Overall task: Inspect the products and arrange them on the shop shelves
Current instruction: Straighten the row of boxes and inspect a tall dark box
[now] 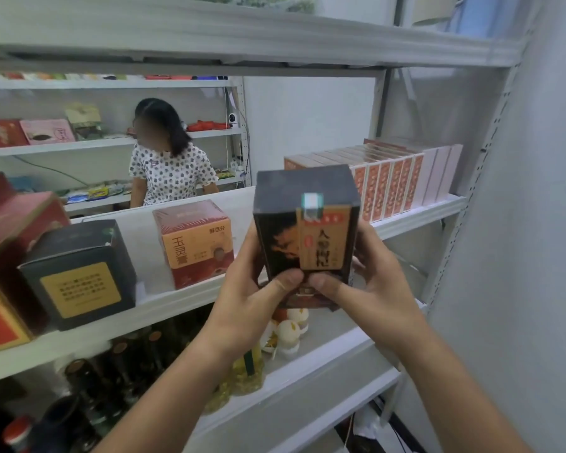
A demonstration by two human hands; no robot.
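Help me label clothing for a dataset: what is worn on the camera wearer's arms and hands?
Nothing visible. The left hand and right hand carry no gloves, rings or watch, and no sleeves are in view along the arms.

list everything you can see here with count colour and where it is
held box: one, dark with an orange label, in front of the middle shelf
black box: one, black with a yellow label, middle shelf, left
red-orange box: one, middle shelf, right of the black box
large red boxes: at least two, far left
slim patterned boxes: several in a row, orange, middle shelf, right
slim white boxes: about three, at that row's right end
dark bottles: several, lower shelf, left
egg-shaped items: several, white and orange, lower shelf
other person: one, patterned top, behind the shelving
left hand: grips the held box's left side
right hand: grips its right side
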